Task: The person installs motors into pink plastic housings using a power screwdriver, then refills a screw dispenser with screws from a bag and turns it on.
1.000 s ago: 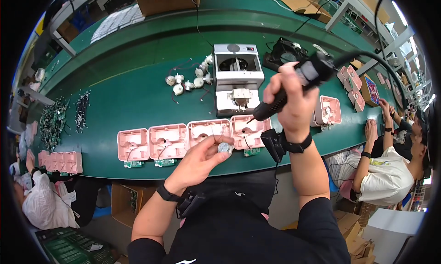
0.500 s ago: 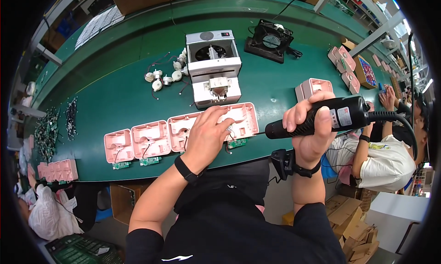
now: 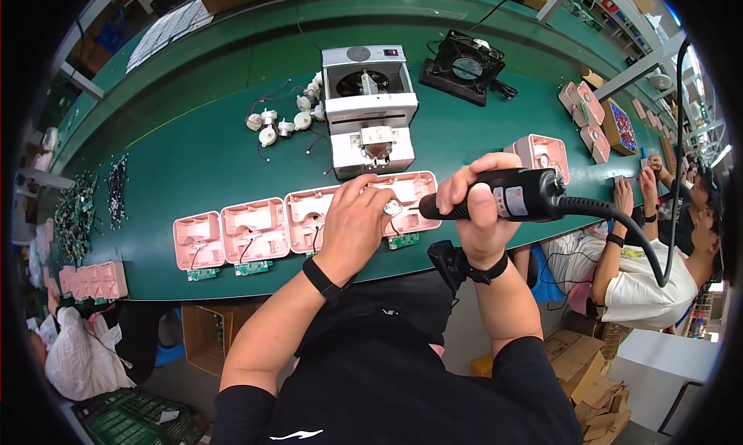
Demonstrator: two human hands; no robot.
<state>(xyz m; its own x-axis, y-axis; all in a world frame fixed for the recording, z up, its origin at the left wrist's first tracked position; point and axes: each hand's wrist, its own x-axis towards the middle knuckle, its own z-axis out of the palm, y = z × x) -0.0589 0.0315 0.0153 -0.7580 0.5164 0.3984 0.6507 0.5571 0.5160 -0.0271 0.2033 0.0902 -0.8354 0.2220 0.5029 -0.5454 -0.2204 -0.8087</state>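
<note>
My right hand (image 3: 481, 227) is wrapped round a black electric screwdriver (image 3: 535, 193), held almost level with its tip end pointing left. That tip reaches into the rightmost pink plastic housing (image 3: 424, 183) of a row at the table's front edge. Beside it, my left hand (image 3: 352, 227) rests across the row, its fingers closed on a small white round motor-like part (image 3: 392, 208) inside the same housing. A green circuit board (image 3: 403, 241) hangs by wires below this housing. More pink housings (image 3: 254, 226) with boards lie to the left. The contact of the tip is hidden.
A grey-white machine (image 3: 371, 108) stands behind the row, with loose white motors (image 3: 303, 120) to its left and a black fan (image 3: 467, 67) to its right. Another pink housing (image 3: 551, 148) sits near the screwdriver's thick cable (image 3: 619, 213). A co-worker in a white shirt (image 3: 648, 282) works at right.
The screwdriver has moved left, bringing its tip into the rightmost housing by my left fingers. My left fingers have drawn in around the white round part. The view has shifted slightly.
</note>
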